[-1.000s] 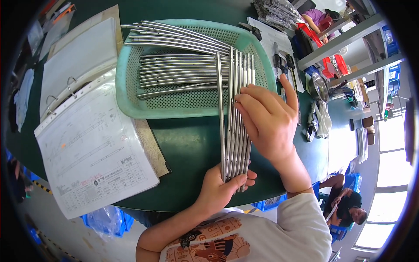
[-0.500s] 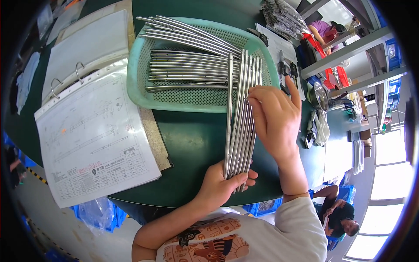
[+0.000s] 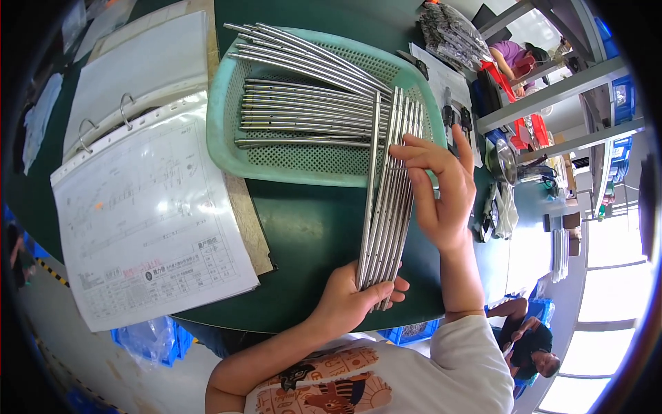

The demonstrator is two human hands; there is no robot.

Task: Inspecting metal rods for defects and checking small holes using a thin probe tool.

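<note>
My left hand [image 3: 345, 300] is wrapped round the lower ends of a fan of slim metal rods [image 3: 387, 228] with small holes along them. The rods stand out away from me, and their far ends reach over the right part of a pale green perforated basket [image 3: 215, 131]. One rod at the left is splayed slightly from the others. At the bundle's upper right side is my right hand [image 3: 445, 193], its fingers bent but apart and the fingertips at the rods. More metal rods [image 3: 303, 114] lie in the basket, some with ends resting over its rim.
An open ring binder with drawing sheets [image 3: 152, 214] lies left of the basket on the dark green table [image 3: 310, 228]. Calipers and papers [image 3: 452, 103] lie beyond it on the right, near a grey shelf frame [image 3: 552, 93]. Two other people are farther off.
The fingers of my right hand have spread and shifted slightly down along the rods. The rod bundle leans a little more to the right, still in my left hand.
</note>
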